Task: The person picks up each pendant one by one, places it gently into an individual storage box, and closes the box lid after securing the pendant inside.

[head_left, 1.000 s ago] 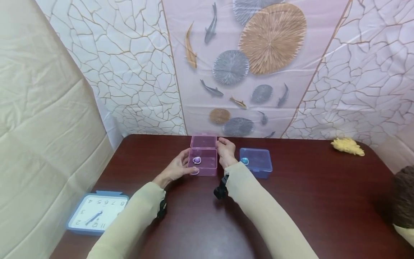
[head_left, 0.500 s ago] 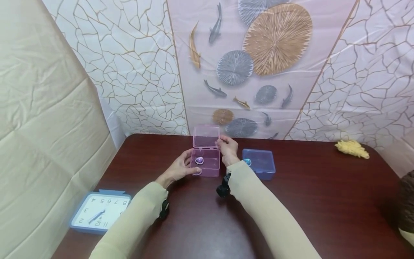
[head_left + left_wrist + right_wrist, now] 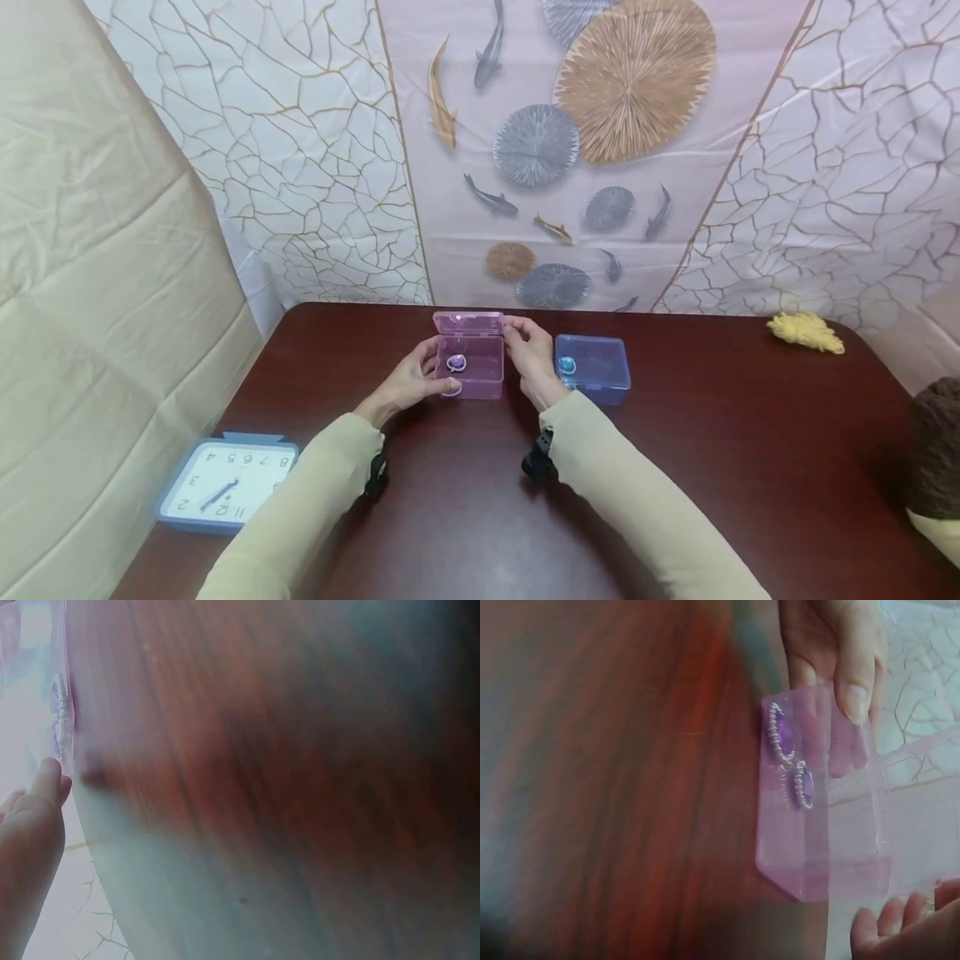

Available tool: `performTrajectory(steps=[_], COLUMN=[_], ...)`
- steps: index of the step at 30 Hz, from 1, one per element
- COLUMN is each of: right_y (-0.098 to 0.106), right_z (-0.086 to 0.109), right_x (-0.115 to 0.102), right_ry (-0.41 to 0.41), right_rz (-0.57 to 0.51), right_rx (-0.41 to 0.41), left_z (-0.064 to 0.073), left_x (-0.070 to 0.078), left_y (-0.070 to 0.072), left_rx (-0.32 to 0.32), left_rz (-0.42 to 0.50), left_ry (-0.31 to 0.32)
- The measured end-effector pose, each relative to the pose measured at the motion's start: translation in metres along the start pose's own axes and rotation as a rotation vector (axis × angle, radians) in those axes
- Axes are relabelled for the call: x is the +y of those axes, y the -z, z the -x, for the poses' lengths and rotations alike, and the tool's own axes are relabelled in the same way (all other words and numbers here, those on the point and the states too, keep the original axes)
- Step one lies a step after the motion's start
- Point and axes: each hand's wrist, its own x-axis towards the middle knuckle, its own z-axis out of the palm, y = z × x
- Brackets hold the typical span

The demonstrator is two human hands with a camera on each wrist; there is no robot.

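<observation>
A clear pink plastic box stands with its hinged lid raised at the back. My left hand grips the box's left side, thumb at the front wall and fingers behind. At the lid's right edge, my right hand pinches with thumb and fingers. A purple gem with a beaded border shows inside the box. A second purple beaded gem shows at the front wall, close by the left thumb. The left wrist view catches only the thumb side of that hand and the box's edge.
Right of the pink box sits a closed blue plastic box with a blue beaded gem on its left part. A blue-framed clock lies at the left. Yellow fluffy material rests at the back right; a brown furry thing is at the right edge.
The pink lid swung up with my right hand, showing its full face half a second ago, and now looks narrow, tipped forward. The left hand stayed on the box.
</observation>
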Motion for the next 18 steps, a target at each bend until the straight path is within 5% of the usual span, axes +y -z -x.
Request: performTrajectory(steps=[10, 18], right_y=[0.014, 0.016], right_z=[0.021, 0.026], right_x=[0.006, 0.018], right_ry=[-0.139, -0.09], right_rz=[-0.036, -0.031], right_rx=[-0.148, -0.16], left_z=[-0.001, 0.002], left_x=[0.005, 0.007], left_y=[-0.001, -0.007], left_rx=[0.013, 0.081], left_rz=[0.025, -0.103], left_ry=[0.001, 0.039])
